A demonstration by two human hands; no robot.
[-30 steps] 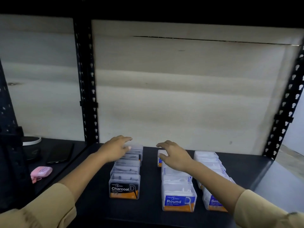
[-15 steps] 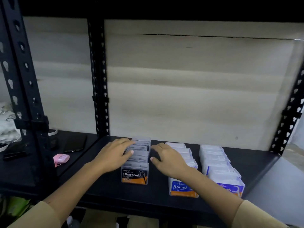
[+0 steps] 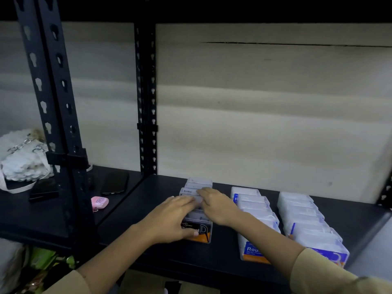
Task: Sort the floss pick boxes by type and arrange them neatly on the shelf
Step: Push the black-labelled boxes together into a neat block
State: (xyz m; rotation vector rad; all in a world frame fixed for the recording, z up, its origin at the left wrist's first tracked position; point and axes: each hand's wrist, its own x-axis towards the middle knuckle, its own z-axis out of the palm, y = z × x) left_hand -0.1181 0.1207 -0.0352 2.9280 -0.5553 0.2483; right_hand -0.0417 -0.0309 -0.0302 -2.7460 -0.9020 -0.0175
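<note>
Three rows of clear floss pick boxes run front to back on the black shelf. The left row, with black and orange Charcoal labels, is pressed between my two hands. My left hand lies flat against its left side, thumb across the front box's label. My right hand rests against its right side and top. The middle row, blue and orange Round boxes, is partly covered by my right forearm. The right row has blue labels.
Black perforated uprights stand at the left and at the back. On the neighbouring shelf lie a pink case, a dark phone and a white fluffy bundle. A pale wall backs the shelf.
The camera has pulled back and turned left. My right hand left the middle row and came to the right side of the Charcoal row; my left hand slid forward along its left side.
</note>
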